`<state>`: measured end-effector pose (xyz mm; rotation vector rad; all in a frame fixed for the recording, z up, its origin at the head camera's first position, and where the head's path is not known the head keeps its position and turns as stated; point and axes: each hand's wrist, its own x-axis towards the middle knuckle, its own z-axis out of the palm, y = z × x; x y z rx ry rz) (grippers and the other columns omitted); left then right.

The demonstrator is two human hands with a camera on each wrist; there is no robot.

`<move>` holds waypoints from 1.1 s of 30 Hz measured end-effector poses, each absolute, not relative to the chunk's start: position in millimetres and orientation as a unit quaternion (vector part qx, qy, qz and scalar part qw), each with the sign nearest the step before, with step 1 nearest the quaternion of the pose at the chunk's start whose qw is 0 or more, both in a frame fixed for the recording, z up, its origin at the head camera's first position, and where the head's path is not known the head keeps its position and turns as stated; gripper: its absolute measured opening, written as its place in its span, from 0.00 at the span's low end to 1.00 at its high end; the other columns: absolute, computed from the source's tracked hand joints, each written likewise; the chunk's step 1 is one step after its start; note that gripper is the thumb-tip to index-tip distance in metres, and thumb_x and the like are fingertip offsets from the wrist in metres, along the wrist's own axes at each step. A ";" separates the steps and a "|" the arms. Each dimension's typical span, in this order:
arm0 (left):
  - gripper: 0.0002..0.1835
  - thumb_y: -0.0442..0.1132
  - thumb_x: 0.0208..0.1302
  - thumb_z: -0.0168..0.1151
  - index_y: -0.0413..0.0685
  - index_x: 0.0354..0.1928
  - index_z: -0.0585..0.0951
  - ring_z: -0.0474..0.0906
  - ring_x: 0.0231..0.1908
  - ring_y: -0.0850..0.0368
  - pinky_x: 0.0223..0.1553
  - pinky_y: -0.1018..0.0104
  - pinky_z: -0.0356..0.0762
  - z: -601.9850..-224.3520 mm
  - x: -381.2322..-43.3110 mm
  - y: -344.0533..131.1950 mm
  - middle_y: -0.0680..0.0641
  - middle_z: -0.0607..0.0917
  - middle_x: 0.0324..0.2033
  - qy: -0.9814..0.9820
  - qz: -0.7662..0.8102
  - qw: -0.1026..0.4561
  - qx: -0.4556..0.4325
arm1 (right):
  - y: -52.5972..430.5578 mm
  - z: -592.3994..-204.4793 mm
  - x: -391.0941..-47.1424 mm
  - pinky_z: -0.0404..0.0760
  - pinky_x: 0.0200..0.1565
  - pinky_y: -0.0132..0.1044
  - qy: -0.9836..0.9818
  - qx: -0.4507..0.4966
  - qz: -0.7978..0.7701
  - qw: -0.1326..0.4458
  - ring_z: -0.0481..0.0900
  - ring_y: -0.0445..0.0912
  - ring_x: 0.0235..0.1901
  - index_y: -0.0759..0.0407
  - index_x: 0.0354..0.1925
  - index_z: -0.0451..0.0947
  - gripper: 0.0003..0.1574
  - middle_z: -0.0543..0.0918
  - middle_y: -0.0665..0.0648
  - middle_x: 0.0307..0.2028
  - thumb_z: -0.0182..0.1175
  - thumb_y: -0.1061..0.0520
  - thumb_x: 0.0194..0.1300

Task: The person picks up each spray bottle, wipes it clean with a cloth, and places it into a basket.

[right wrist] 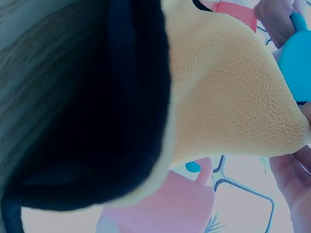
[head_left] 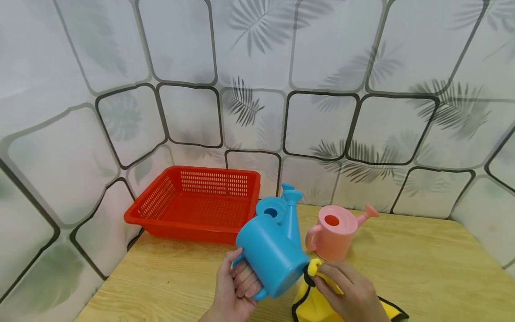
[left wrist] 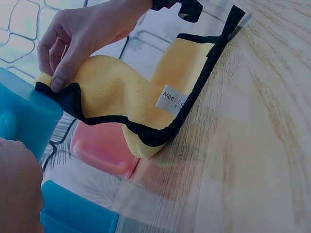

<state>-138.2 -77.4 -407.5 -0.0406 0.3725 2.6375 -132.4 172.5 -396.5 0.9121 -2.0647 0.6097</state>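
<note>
Blue plastic watering can (head_left: 267,252) tilts above the wood-grain table (head_left: 422,259), the left hand (head_left: 232,287) gripping its handle (head_left: 261,294); the right hand (head_left: 355,291) pinches yellow, black-edged fleece cloth (head_left: 313,307) beside its base (head_left: 288,281). Wiping seems under way, but how much remains, I cannot tell.

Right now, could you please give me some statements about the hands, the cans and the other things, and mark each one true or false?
1. The left hand grips the handle of a tilted blue watering can. True.
2. The pink watering can stands on the table. True.
3. The right hand holds the pink watering can. False: it pinches the yellow cloth.
4. A second blue can is inside the red basket. False: it is outside, beside the basket.
5. A white label shows on the cloth. True.
</note>
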 end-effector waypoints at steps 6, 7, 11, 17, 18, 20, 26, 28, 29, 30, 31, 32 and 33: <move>0.27 0.49 0.64 0.53 0.56 0.12 0.52 0.48 0.11 0.64 0.19 0.72 0.44 -401.3 -145.5 -76.6 0.57 0.52 0.09 0.142 0.962 0.232 -0.026 | 172.3 -394.4 -136.7 0.87 0.29 0.34 -0.807 0.356 0.250 0.398 0.80 0.41 0.27 0.59 0.35 0.83 0.29 0.84 0.51 0.30 0.48 0.39 0.71; 0.27 0.49 0.65 0.52 0.56 0.12 0.52 0.48 0.11 0.64 0.19 0.72 0.44 -399.9 -147.8 -76.1 0.57 0.52 0.09 0.143 0.962 0.232 -0.023 | 171.8 -393.2 -138.4 0.87 0.28 0.34 -0.803 0.359 0.250 0.406 0.80 0.40 0.26 0.60 0.35 0.83 0.29 0.84 0.51 0.30 0.48 0.39 0.71; 0.26 0.49 0.66 0.50 0.55 0.13 0.54 0.49 0.12 0.63 0.19 0.72 0.46 -392.4 -161.9 -73.8 0.56 0.53 0.10 0.137 0.962 0.235 0.006 | 168.8 -385.0 -146.5 0.86 0.26 0.34 -0.802 0.356 0.253 0.409 0.78 0.39 0.25 0.60 0.35 0.82 0.28 0.84 0.50 0.29 0.48 0.39 0.71; 0.25 0.49 0.69 0.47 0.54 0.15 0.53 0.49 0.12 0.63 0.19 0.72 0.46 -376.4 -192.1 -67.4 0.56 0.53 0.11 0.125 0.965 0.211 0.092 | 163.7 -366.3 -168.7 0.86 0.24 0.38 -0.806 0.335 0.259 0.413 0.77 0.41 0.24 0.61 0.34 0.80 0.29 0.84 0.52 0.28 0.50 0.38 0.70; 0.25 0.49 0.70 0.47 0.54 0.15 0.53 0.49 0.12 0.63 0.19 0.72 0.45 -374.1 -196.5 -66.1 0.56 0.53 0.11 0.120 0.966 0.207 0.103 | 163.4 -363.4 -173.0 0.86 0.24 0.40 -0.799 0.335 0.264 0.424 0.77 0.42 0.24 0.62 0.34 0.81 0.29 0.85 0.53 0.28 0.51 0.39 0.69; 0.25 0.49 0.70 0.47 0.54 0.16 0.52 0.49 0.12 0.63 0.19 0.72 0.45 -369.6 -203.7 -63.5 0.55 0.53 0.11 0.111 0.966 0.202 0.118 | 163.6 -358.7 -180.7 0.86 0.24 0.41 -0.785 0.332 0.269 0.448 0.79 0.42 0.25 0.63 0.33 0.81 0.29 0.85 0.54 0.28 0.53 0.39 0.69; 0.26 0.50 0.69 0.48 0.54 0.16 0.52 0.49 0.12 0.63 0.18 0.72 0.44 -361.4 -213.6 -55.7 0.55 0.53 0.11 0.092 0.965 0.206 0.136 | 167.5 -350.5 -192.1 0.85 0.23 0.43 -0.749 0.317 0.292 0.503 0.83 0.45 0.26 0.65 0.33 0.83 0.25 0.87 0.56 0.29 0.60 0.42 0.65; 0.26 0.51 0.69 0.49 0.54 0.15 0.52 0.49 0.12 0.63 0.18 0.72 0.43 -360.0 -214.7 -53.7 0.55 0.53 0.11 0.089 0.965 0.206 0.136 | 169.1 -348.8 -193.4 0.86 0.24 0.41 -0.741 0.315 0.304 0.509 0.84 0.46 0.26 0.66 0.34 0.83 0.19 0.87 0.58 0.30 0.67 0.49 0.60; 0.26 0.51 0.69 0.49 0.54 0.15 0.52 0.49 0.12 0.63 0.18 0.72 0.43 -359.2 -215.2 -52.5 0.55 0.53 0.11 0.091 0.965 0.204 0.137 | 169.9 -348.1 -193.8 0.86 0.25 0.40 -0.738 0.313 0.310 0.511 0.84 0.47 0.26 0.66 0.34 0.84 0.16 0.88 0.60 0.30 0.71 0.53 0.55; 0.26 0.51 0.69 0.49 0.54 0.15 0.53 0.49 0.12 0.63 0.18 0.72 0.43 -358.3 -215.8 -51.1 0.55 0.54 0.11 0.092 0.965 0.203 0.138 | 170.8 -347.4 -194.3 0.86 0.26 0.38 -0.736 0.311 0.315 0.512 0.84 0.48 0.26 0.67 0.35 0.84 0.15 0.88 0.61 0.31 0.74 0.58 0.50; 0.26 0.51 0.69 0.49 0.54 0.15 0.53 0.49 0.12 0.63 0.18 0.72 0.43 -357.5 -216.4 -50.0 0.55 0.54 0.11 0.094 0.965 0.201 0.139 | 171.5 -347.0 -194.5 0.87 0.28 0.36 -0.735 0.309 0.319 0.512 0.85 0.48 0.26 0.67 0.35 0.84 0.17 0.88 0.62 0.31 0.75 0.63 0.45; 0.26 0.51 0.68 0.50 0.54 0.15 0.53 0.49 0.12 0.62 0.18 0.71 0.44 -356.5 -216.9 -48.9 0.55 0.54 0.11 0.095 0.965 0.199 0.138 | 172.0 -346.8 -194.7 0.87 0.29 0.34 -0.736 0.306 0.323 0.511 0.85 0.49 0.26 0.67 0.35 0.84 0.19 0.88 0.63 0.32 0.76 0.67 0.40; 0.26 0.52 0.69 0.50 0.54 0.15 0.53 0.49 0.12 0.62 0.18 0.71 0.44 -355.5 -217.3 -47.6 0.55 0.54 0.10 0.097 0.966 0.197 0.138 | 172.5 -347.0 -194.8 0.87 0.30 0.32 -0.737 0.302 0.325 0.509 0.85 0.49 0.27 0.67 0.35 0.83 0.22 0.88 0.63 0.32 0.76 0.70 0.35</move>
